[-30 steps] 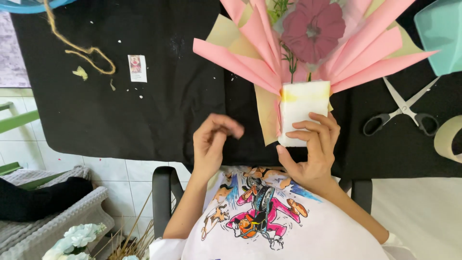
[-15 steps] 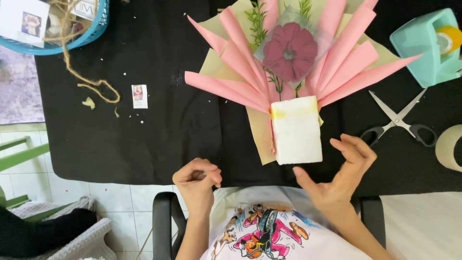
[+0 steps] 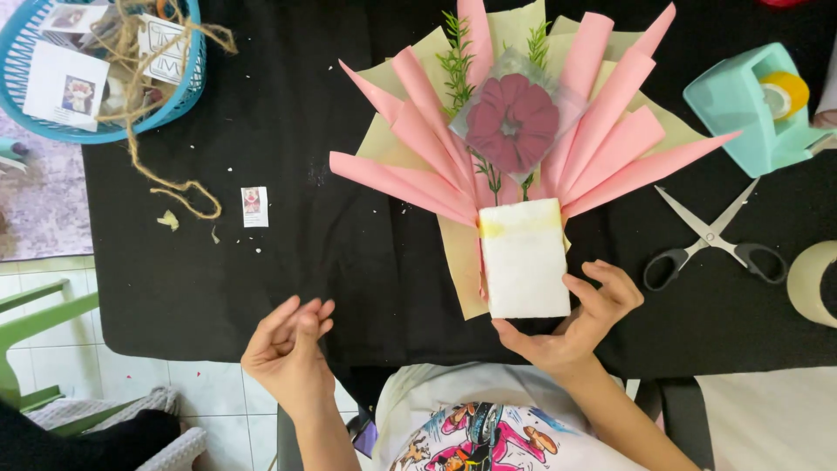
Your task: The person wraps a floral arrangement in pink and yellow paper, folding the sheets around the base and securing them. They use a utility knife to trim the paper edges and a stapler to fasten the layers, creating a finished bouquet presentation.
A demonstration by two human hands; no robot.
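Note:
A flat paper bouquet lies on the black table cover (image 3: 288,262): pink paper folds (image 3: 610,148) fan out over cream sheets around a dark red flower (image 3: 513,120) with green sprigs. A white foam block (image 3: 523,259) covers its stem end. My right hand (image 3: 575,323) cups the block's lower right corner, fingers spread, touching its edge. My left hand (image 3: 288,349) hovers at the table's near edge, left of the block, fingers loosely curled and holding nothing.
Scissors (image 3: 711,240) lie right of the bouquet, with a mint tape dispenser (image 3: 750,109) behind them and a tape roll (image 3: 811,283) at the right edge. A blue basket (image 3: 187,87) with cards and jute twine (image 3: 174,187) sits far left. A small card (image 3: 254,207) lies nearby.
My right hand let go of the foam block, opened, then came back to its lower right corner. My left hand drew back toward me and now opens slightly. The view shifted down the table.

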